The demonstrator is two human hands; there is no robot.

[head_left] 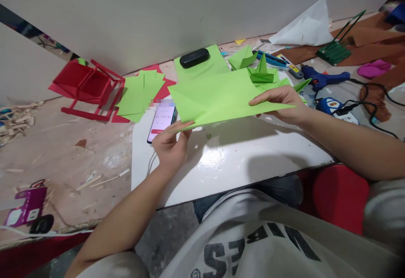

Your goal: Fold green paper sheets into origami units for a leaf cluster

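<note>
A sheet of light green paper (218,94) is held up above a white board (215,162), its near edge lifted toward me. My left hand (172,143) pinches the near left corner between thumb and fingers. At the right end, my right hand (278,103) grips the sheet with its thumb on top and the other fingers mostly hidden underneath. Just beyond my left hand lies a phone (163,120) with a timer on its screen. Folded green paper pieces (261,73) sit behind the sheet, close to my right hand.
Cut green sheets (141,94) and a red miniature chair (91,86) are at the left. A black case (194,58) rests at the back. To the right lie a box cutter (289,67), a blue glue gun (325,77) with cords, and brown material (376,37).
</note>
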